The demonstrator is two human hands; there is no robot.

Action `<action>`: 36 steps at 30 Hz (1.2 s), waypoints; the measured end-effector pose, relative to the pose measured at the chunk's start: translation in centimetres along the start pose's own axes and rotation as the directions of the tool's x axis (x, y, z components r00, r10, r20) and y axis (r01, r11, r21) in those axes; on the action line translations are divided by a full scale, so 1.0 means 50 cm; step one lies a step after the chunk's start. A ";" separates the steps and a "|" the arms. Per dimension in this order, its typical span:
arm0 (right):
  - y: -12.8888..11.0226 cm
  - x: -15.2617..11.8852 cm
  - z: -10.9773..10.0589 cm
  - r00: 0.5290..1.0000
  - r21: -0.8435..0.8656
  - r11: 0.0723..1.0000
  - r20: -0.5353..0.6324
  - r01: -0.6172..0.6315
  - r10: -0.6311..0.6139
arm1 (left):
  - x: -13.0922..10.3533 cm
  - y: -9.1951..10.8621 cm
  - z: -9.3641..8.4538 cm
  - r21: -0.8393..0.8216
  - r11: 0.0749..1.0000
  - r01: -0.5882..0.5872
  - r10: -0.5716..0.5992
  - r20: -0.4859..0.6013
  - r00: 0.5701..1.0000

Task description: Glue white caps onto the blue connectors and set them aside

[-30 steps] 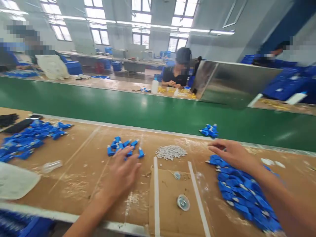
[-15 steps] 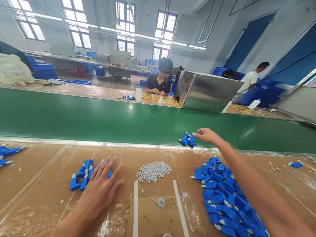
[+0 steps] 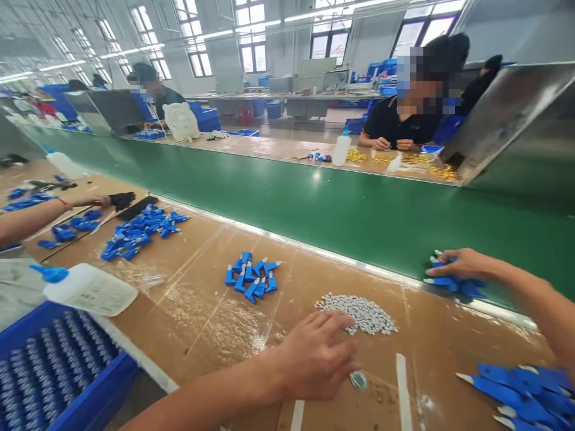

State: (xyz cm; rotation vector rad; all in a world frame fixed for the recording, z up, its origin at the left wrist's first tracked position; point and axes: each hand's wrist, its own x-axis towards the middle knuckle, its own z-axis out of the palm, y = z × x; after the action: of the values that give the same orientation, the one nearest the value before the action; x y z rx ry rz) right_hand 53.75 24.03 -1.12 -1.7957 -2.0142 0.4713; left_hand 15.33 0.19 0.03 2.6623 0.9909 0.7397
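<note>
On the near edge of the green belt, my right hand (image 3: 467,264) curls its fingers over a small heap of blue plastic pieces (image 3: 462,286) with pale tips. My left hand (image 3: 321,353) hovers with loosely bent, parted fingers at the front of a pile of small grey-white pellets (image 3: 359,312); I see nothing held in it. A small group of blue pieces (image 3: 254,276) lies on the brown tabletop, left of the pellets. More blue pieces (image 3: 525,389) form a large heap at the lower right. A small round clear cap (image 3: 358,381) is just beside my left hand.
The green belt (image 3: 269,185) crosses beyond the table. At left are a white squeeze bottle (image 3: 92,290), a blue crate (image 3: 121,374) of stacked parts, another blue heap (image 3: 139,230) and a co-worker's arm (image 3: 40,218). Across the belt, a person (image 3: 404,129) sits by brass-coloured parts.
The view has turned left. My left hand has left the small blue group and is now by the pellets. My right hand has moved from beside the belt heap onto it.
</note>
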 end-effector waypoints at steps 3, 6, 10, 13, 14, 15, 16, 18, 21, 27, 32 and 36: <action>-0.003 -0.011 -0.024 0.937 -0.083 0.997 0.349 0.006 0.024 | 0.002 0.013 0.005 0.021 1.000 0.005 -0.005 -0.029 1.000; -0.001 -0.042 -0.065 0.895 -0.179 0.983 0.431 -0.039 0.115 | -0.011 0.010 -0.003 0.062 0.998 -0.001 0.005 -0.070 0.998; 0.034 -0.096 -0.127 0.844 -0.273 0.953 0.472 -0.134 0.254 | -0.021 -0.040 -0.003 0.080 0.994 -0.079 0.088 -0.117 0.989; 0.039 -0.157 -0.182 0.789 -0.271 0.951 0.547 -0.151 0.281 | -0.035 -0.059 0.000 0.108 0.986 -0.127 0.139 -0.116 0.983; 0.037 -0.173 -0.201 0.781 -0.259 0.955 0.562 -0.147 0.273 | -0.040 -0.060 -0.001 0.119 0.984 -0.134 0.148 -0.114 0.982; 0.035 -0.183 -0.218 0.782 -0.246 0.959 0.566 -0.143 0.262 | -0.045 -0.060 -0.002 0.127 0.982 -0.141 0.157 -0.118 0.981; 0.033 -0.188 -0.232 0.792 -0.238 0.961 0.555 -0.140 0.253 | -0.048 -0.058 -0.003 0.131 0.981 -0.146 0.162 -0.124 0.979; 0.030 -0.181 -0.241 0.833 -0.246 0.957 0.489 -0.153 0.259 | -0.050 -0.052 -0.007 0.131 0.982 -0.139 0.157 -0.134 0.978; 0.024 -0.158 -0.201 0.881 -0.285 0.938 0.367 -0.198 0.298 | -0.048 -0.040 -0.012 0.127 0.984 -0.121 0.141 -0.163 0.976; 0.016 -0.192 -0.094 0.877 -0.268 0.946 0.390 -0.181 0.279 | -0.065 -0.016 -0.025 0.098 0.989 -0.106 0.124 -0.193 0.973; 0.035 -0.259 -0.130 0.869 -0.314 0.934 0.399 -0.170 0.293 | -0.085 0.000 -0.032 0.062 0.994 -0.089 0.097 -0.158 0.983; 0.026 -0.302 -0.161 0.881 -0.393 0.907 0.360 -0.154 0.306 | -0.101 0.012 -0.034 0.021 0.995 -0.097 0.098 -0.131 0.986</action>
State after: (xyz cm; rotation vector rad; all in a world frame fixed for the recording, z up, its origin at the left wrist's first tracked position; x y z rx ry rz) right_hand 60.35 9.06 4.12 -2.3450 -2.2855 0.6416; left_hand 11.48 -3.56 -0.23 2.7208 0.9048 0.9437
